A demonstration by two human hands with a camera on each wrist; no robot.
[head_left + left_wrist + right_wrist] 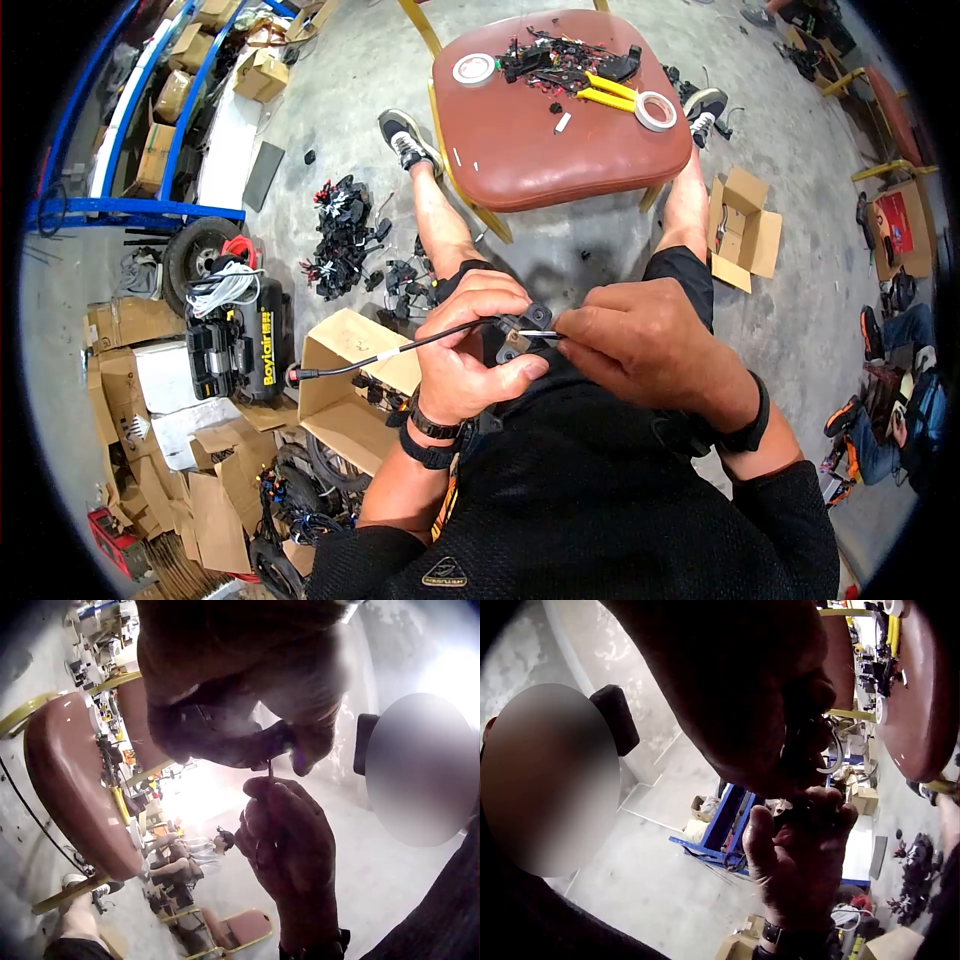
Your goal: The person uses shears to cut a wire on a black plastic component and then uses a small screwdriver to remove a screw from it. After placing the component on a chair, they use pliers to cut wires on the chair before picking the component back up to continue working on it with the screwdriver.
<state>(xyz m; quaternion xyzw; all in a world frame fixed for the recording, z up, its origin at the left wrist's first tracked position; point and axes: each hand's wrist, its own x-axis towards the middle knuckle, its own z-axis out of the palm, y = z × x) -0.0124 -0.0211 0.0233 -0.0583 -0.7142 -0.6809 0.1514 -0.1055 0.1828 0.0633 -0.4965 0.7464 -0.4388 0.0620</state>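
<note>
Concrete floor (pixel 600 225) extends around a seated person, with blue metal shelving (pixel 130 210) at the left side. Ahead stands a chair (pixel 560 165) with a brown padded seat, which carries a heap of small black parts (pixel 555 60) toward its far edge. One white tape roll (pixel 460 72) lies near the seat's far left corner; a second tape roll (pixel 640 108) lies by the right edge, with yellow-handled pliers (pixel 607 92) just beside it. Both hands are noted close together above the lap. Left hand (pixel 465 335): thumb and fingers curled round a small dark fitting (pixel 538 316), gripping it. Right hand (pixel 640 335): fingers curled, pinching a thin metal piece (pixel 542 334) whose tip is at the fitting. Contact between tip and fitting cannot be confirmed. A black cable (pixel 400 350) runs from the fitting across the left hand, its plug (pixel 295 375) hanging over an open cardboard box (pixel 335 345). A pile of black connectors (pixel 345 235) lies on the floor left of the chair; another open carton (pixel 765 245) stands to the right.
</note>
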